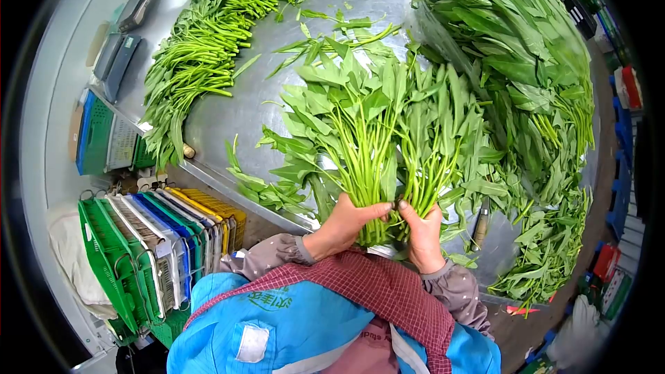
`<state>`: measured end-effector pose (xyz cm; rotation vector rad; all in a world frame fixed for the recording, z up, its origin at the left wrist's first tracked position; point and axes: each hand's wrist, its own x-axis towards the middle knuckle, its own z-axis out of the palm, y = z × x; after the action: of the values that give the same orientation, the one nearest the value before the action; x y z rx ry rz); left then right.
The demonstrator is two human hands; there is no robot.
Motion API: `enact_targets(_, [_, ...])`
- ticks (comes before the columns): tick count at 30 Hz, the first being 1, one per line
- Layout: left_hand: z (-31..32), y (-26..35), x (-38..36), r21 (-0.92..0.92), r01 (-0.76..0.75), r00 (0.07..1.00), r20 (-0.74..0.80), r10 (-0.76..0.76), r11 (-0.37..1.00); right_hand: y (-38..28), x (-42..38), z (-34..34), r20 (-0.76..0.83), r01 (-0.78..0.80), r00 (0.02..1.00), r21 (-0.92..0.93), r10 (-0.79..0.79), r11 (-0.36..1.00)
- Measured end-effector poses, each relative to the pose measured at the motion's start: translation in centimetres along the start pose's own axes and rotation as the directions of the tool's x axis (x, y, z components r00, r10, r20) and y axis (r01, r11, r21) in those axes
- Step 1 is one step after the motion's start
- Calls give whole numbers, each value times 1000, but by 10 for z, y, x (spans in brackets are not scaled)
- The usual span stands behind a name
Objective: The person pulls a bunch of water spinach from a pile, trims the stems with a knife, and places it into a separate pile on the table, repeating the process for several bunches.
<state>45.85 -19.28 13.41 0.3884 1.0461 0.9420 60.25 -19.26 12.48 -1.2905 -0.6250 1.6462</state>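
Near the front edge of the metal table [215,121], my left hand [348,223] is wrapped round the stems of a leafy green bunch [360,145]. Close beside it, my right hand [422,232] grips a second bunch of greens [433,131]. The two thumbs nearly meet between the bunches, and the leaves fan out away from me. Stem ends show below my left hand. To the right of my right hand lies a knife with a wooden handle [481,227], its blade partly among leaves.
A large heap of greens [512,41] covers the right side. Stacked bunches [201,48] curve along the left. Loose leaves [270,190] lie near the front edge. Coloured crates [163,249] stand at lower left, near grey devices [121,59] at upper left.
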Motion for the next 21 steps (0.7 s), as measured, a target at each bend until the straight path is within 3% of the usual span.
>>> enact_targets(1, [-4, 1, -2, 2, -3, 1000, -3, 3, 1000, -3, 3, 0, -51, 13, 999, -11, -13, 1000])
enact_targets(3, [-17, 3, -9, 452, 60, 987, 104, -119, 890, -14, 11, 0, -136, 98, 985, -55, -105, 994])
enact_targets(4, [-26, 4, -10, 455, 62, 987, 102, -121, 888, -22, 16, -4, -128, 128, 982, -115, -142, 985])
enact_targets(6, [-49, 6, -10, 824, -82, 996, 81, 27, 560, -42, 22, -7, -51, 168, 984, -90, -173, 982])
enact_targets(8, [-75, 21, -3, 809, -207, 963, 70, 259, 551, -51, 22, -10, -14, 178, 983, -88, -180, 980])
enact_targets(11, [-66, 68, -11, 760, -97, 980, -39, 193, 643, -50, 15, -11, 40, 199, 980, -287, -196, 937])
enact_targets(14, [-51, 76, -17, 727, -86, 946, -155, 284, 681, -37, 13, -5, 57, 214, 977, -275, -206, 937])
enact_targets(16, [-26, 60, -14, 479, -117, 960, -170, 223, 870, -24, 12, -3, 81, 181, 983, -288, -165, 940])
enact_targets(18, [-17, 35, -6, 487, -119, 992, 18, 126, 865, -14, 8, -2, 111, 160, 985, -294, -132, 942])
enact_targets(19, [-12, 26, -5, 485, -121, 992, 22, 126, 866, -9, 8, -1, 133, 144, 984, -230, -116, 962])
enact_targets(21, [-5, 11, -7, 378, 88, 982, 122, -144, 922, -13, 6, -6, 113, 79, 992, -217, -56, 973])
